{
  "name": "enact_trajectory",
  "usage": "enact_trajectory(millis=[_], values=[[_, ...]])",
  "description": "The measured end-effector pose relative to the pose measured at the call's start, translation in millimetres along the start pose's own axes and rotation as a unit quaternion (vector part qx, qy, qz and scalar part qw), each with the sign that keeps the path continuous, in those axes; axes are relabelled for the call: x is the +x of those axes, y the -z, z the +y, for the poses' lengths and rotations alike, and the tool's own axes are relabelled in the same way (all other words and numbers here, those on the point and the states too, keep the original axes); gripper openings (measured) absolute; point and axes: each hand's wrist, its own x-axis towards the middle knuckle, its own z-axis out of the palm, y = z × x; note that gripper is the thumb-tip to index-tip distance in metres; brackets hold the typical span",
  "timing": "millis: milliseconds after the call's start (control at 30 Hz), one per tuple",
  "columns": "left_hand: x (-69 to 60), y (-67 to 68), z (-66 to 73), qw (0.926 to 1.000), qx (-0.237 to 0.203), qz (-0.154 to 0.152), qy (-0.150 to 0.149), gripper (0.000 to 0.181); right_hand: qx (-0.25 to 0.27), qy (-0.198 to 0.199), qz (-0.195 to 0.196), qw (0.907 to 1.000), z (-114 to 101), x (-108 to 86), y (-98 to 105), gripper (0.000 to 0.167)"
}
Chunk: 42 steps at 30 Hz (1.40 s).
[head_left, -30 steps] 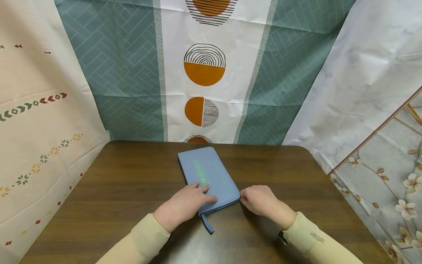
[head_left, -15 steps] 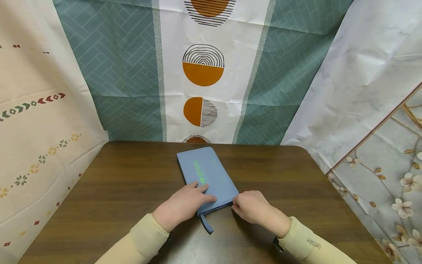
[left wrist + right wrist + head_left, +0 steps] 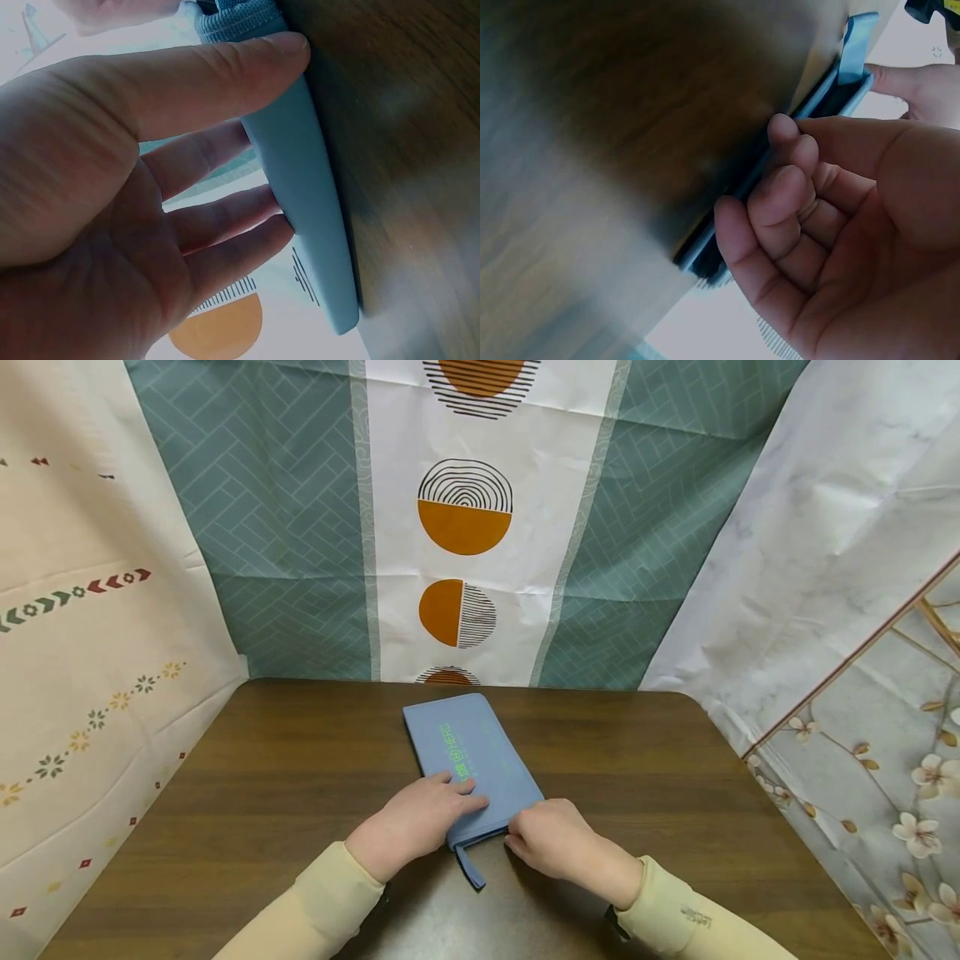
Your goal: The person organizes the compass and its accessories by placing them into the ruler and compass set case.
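Note:
A blue zip case (image 3: 487, 752) with green lettering lies flat and slanted on the table in the head view. My left hand (image 3: 420, 818) rests on its near left part with straight, spread fingers; in the left wrist view the thumb (image 3: 225, 75) lies along the case's side. At the near short edge, my right hand (image 3: 557, 842) has curled fingers, thumb and forefinger pinching at the zip line. The zipper pull itself is hidden by these fingertips. A fabric loop tab (image 3: 470, 868) sticks out from the near left corner. A dark gap (image 3: 705, 262) shows between the covers in the right wrist view.
The brown wooden table (image 3: 315, 752) reaches back to a green and white patterned curtain (image 3: 300, 527). A cream cloth (image 3: 97, 652) hangs at the left, a marbled floral one (image 3: 825, 568) at the right.
My right hand has slid leftward along the case's near edge, from the near right corner toward the tab. The left hand and the case have stayed almost in place.

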Motion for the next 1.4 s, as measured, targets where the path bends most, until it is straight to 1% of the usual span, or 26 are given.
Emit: enact_trajectory(millis=[167, 300, 433, 633, 767, 1000, 1067, 1167, 1300, 1400], values=[[1.0, -1.3, -1.5, 0.9999, 0.012, -0.005, 0.010, 0.061, 0.010, 0.009, 0.004, 0.9999, -10.2, 5.1, -1.5, 0.041], [1.0, -2.1, -2.1, 0.9999, 0.013, -0.003, 0.010, 0.060, -0.001, 0.025, 0.010, 0.9996, -20.3, 9.9, -2.1, 0.039], [0.1, -1.6, -2.5, 0.9999, 0.012, 0.009, 0.003, 0.059, -0.010, 0.039, 0.008, 0.9991, -30.9, 15.0, -3.0, 0.037], [0.2, -3.7, -3.5, 0.9993, 0.014, 0.033, -0.009, 0.052, -0.021, 0.041, -0.004, 0.9989, -42.5, 21.6, -6.4, 0.040], [0.2, -4.0, -3.3, 0.9995, 0.006, 0.029, -0.005, 0.049, -0.024, 0.037, -0.009, 0.9990, -48.7, 25.2, -6.7, 0.039], [-1.2, -1.4, -2.7, 0.9999, -0.002, 0.012, 0.004, 0.052, -0.031, 0.034, -0.003, 0.9989, -54.8, 28.0, -6.3, 0.038], [-1.6, -1.8, -3.1, 0.9999, -0.006, 0.010, 0.005, 0.053, -0.025, 0.033, -0.001, 0.9991, -53.9, 27.5, -6.6, 0.038], [-1.4, -3.0, -3.8, 0.9999, -0.013, 0.006, 0.005, 0.052, 0.001, 0.026, -0.005, 0.9996, -50.1, 25.0, -6.6, 0.039], [-0.9, -1.1, -4.8, 0.9995, -0.028, -0.013, 0.007, 0.055, 0.052, 0.019, -0.016, 0.9983, -42.7, 19.7, -5.1, 0.038], [-1.9, 2.0, -5.3, 0.9988, -0.039, -0.027, 0.011, 0.051, 0.078, 0.022, -0.018, 0.9965, -37.2, 15.7, -3.7, 0.037]])
